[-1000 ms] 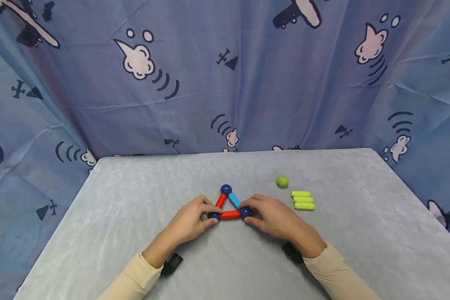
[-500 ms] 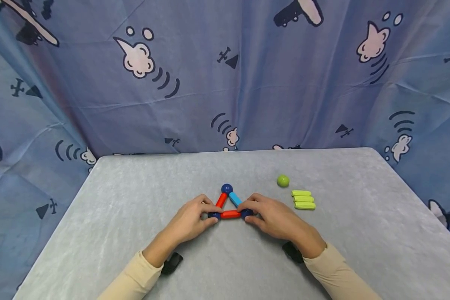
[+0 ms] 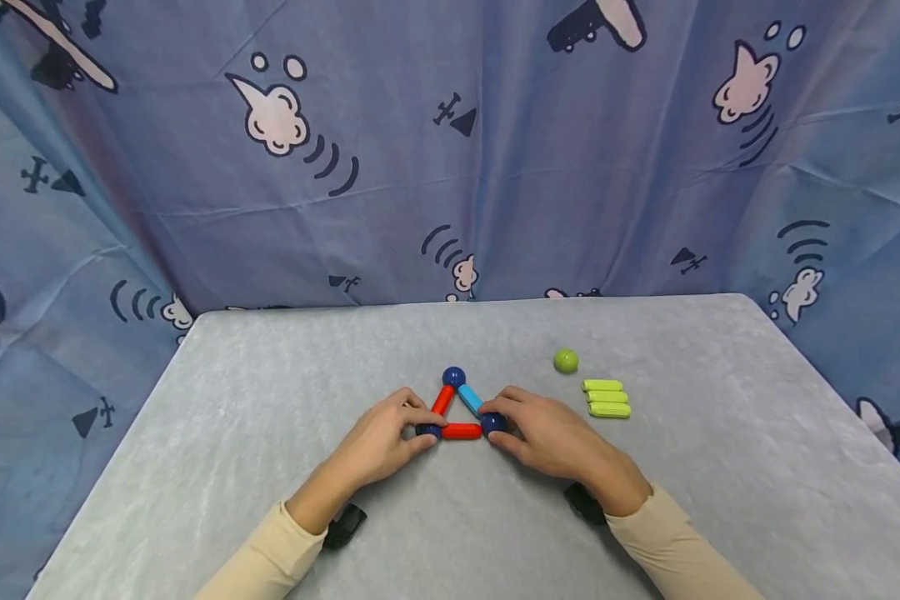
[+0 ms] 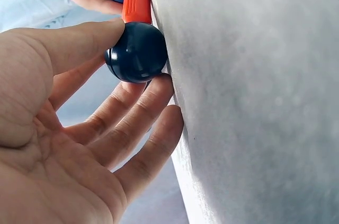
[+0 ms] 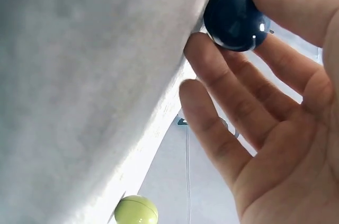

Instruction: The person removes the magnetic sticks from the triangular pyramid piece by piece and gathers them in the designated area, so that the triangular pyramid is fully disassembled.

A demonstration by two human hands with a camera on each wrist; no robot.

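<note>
Blue curtain [image 3: 390,167] with cartoon planes and little puffs hangs behind a pale grey table [image 3: 247,433], and there's a small triangle of rods and balls lying around the middle of that table. The left hand [image 3: 386,437] is pinching the near-left ball [image 4: 139,52], a dark blue one, thumb on one side and fingers on the other. The right hand [image 3: 543,429] has basically the same pinch on the near-right ball [image 5: 235,20], also dark blue. Between those two runs a red rod [image 3: 462,431]. A second red rod [image 3: 443,400] goes from the left corner up to the far ball [image 3: 454,377], dark blue too, and a light blue rod [image 3: 470,399] slants from there down toward the right-hand corner, near end partly under the fingertips. Off to the right, well apart from the triangle, three lime green rods [image 3: 608,397] lie side by side with a green ball [image 3: 566,360] just beyond them. Both sleeves [image 3: 266,554] are cream.
</note>
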